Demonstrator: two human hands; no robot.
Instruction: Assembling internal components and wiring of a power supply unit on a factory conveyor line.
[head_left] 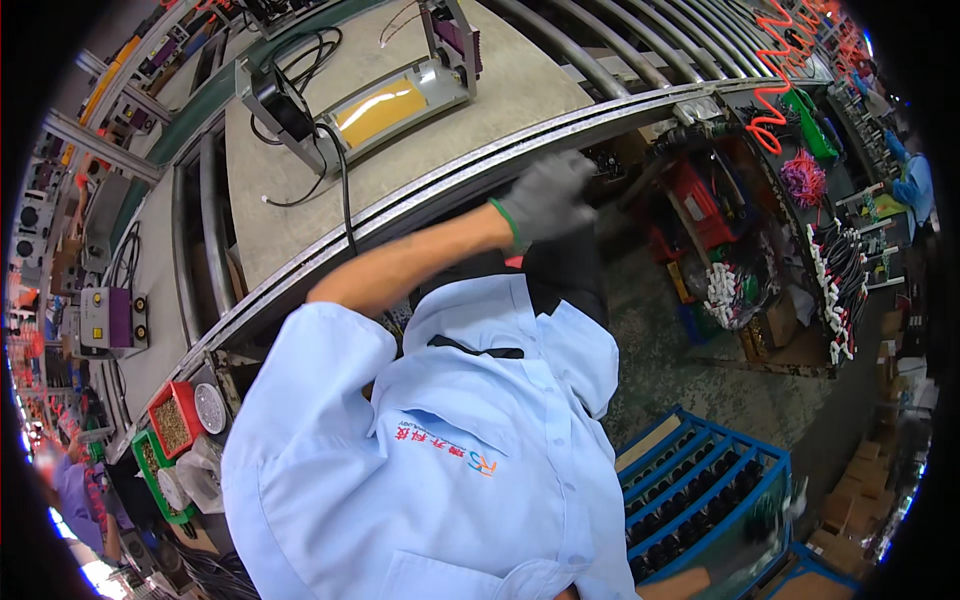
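Observation:
My left hand (552,198), in a grey glove with a green cuff, is over the front edge of the workbench (480,145), before my dark trousers. Motion smears its fingers, and nothing can be made out in it. At the lower right, my right hand (765,535) is badly blurred beside a blue rack (775,462) holding rows of black parts (690,480); its fingers cannot be made out. On the bench lies a metal frame unit (445,85) with a yellow panel (382,110), a black fan (278,100) and a dark cable (345,190).
Metal rollers (590,65) adjoin the bench. A red bin (172,420) and a green bin (150,460) hold small parts at the left, near a purple-and-silver box (105,320). A cart with red containers (700,205) stands right. An orange coiled hose (768,100) hangs beyond.

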